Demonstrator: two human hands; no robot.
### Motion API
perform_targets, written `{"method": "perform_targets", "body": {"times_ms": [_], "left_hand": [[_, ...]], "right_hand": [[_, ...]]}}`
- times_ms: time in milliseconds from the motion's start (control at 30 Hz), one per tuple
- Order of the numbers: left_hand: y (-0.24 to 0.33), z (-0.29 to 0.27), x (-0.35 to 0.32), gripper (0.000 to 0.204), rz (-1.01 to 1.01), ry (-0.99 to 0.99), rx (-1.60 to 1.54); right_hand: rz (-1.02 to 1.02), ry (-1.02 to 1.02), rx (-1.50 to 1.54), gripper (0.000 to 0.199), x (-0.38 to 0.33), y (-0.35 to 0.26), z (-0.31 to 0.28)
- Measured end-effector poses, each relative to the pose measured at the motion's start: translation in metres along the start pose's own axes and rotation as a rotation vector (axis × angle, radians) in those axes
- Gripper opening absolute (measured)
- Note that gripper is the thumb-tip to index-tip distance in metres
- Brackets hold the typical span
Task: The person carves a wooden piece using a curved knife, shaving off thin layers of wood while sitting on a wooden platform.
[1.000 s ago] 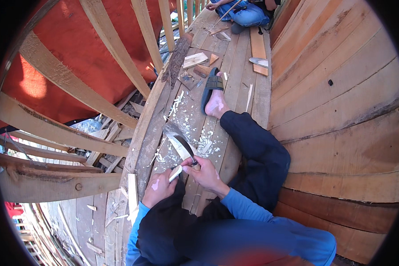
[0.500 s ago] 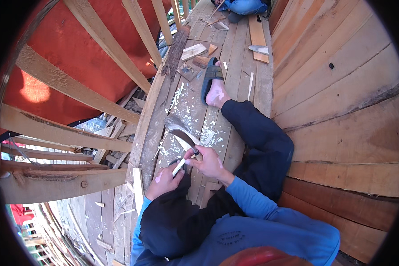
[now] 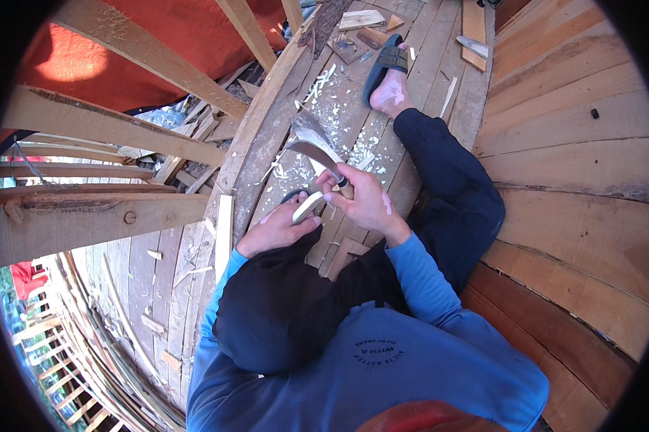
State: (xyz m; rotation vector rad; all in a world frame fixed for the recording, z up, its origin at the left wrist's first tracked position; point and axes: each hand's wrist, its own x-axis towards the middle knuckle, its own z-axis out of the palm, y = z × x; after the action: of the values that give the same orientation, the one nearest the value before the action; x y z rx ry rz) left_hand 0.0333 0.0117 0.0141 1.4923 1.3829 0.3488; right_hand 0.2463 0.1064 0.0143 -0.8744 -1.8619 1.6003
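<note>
My right hand (image 3: 368,205) is closed round the wooden handle of a knife with a dark, curved blade (image 3: 314,153). The blade points up and away to the left. A short, pale strip of wood (image 3: 307,207) is gripped in my left hand (image 3: 278,229), which rests by my bent left knee. The right fingertips are close to the strip's upper end; whether they touch it I cannot tell. Just beyond the blade shows a grey, flat, metal-looking piece (image 3: 310,128); its connection to the knife is unclear.
Pale shavings (image 3: 332,108) litter the plank floor (image 3: 274,129). My right foot wears a dark sandal (image 3: 383,68). A plank wall (image 3: 576,173) rises at right; wooden ribs (image 3: 115,137) stand at left before a red sheet (image 3: 115,61). A board (image 3: 473,25) lies ahead.
The view has tilted down and nearer, so the floor and foot sit higher in it. Both hands still hold the knife and the strip; the strip's end is turned more upward.
</note>
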Motion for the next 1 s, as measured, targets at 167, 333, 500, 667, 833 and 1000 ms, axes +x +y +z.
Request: {"method": "perform_targets", "body": {"times_ms": [167,333,500,667,833,1000], "left_hand": [[0.001,0.002,0.005,0.029,0.081,0.085,-0.007],[-0.006,0.004,0.004,0.028,-0.051,0.237,0.003],[-0.021,-0.012,0.005,0.029,-0.253,0.623,-0.193],[-0.005,-0.022,-0.003,0.028,-0.168,0.764,-0.482],[-0.013,-0.02,-0.006,0.022,-0.008,0.779,-0.561],[-0.002,-0.023,0.001,0.032,0.065,0.742,-0.602]], "right_hand": [[0.048,0.009,0.046,0.022,0.0,0.006,0.002],[0.009,0.074,-0.031,0.021,-0.003,0.012,0.006],[0.039,0.158,-0.204,0.017,-0.003,0.007,0.002],[0.069,0.163,-0.282,0.017,-0.004,0.008,-0.003],[0.039,0.147,-0.334,0.016,-0.005,0.017,-0.004],[0.072,0.094,-0.377,0.017,-0.005,0.019,-0.003]]}}
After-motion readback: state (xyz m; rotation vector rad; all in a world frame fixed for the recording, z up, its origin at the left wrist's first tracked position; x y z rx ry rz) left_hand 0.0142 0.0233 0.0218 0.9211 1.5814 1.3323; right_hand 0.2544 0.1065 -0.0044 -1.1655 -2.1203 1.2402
